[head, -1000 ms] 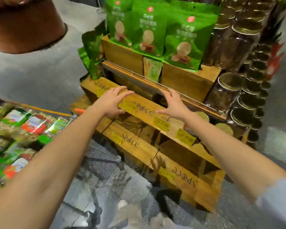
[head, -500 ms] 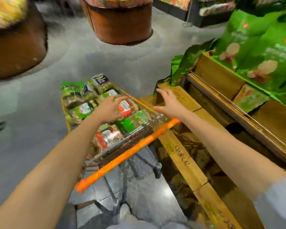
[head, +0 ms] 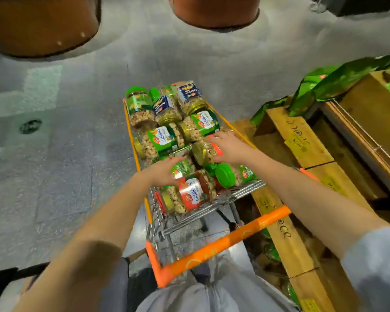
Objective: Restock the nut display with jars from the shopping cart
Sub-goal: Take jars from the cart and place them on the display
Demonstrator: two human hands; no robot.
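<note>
At frame centre, a wire shopping cart with orange trim point(head: 223, 240) holds clear plastic nut jars point(head: 164, 140) lying on their sides. The left hand point(head: 164, 171) and right hand point(head: 229, 148) reach over them, fingers loosely spread, gripping nothing; whether they touch is unclear. A wooden crate display point(head: 302, 140) stands at right.

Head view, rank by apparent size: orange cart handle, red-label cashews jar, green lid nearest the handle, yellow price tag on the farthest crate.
1. orange cart handle
2. red-label cashews jar
3. green lid and yellow price tag look alike, unranked
</note>
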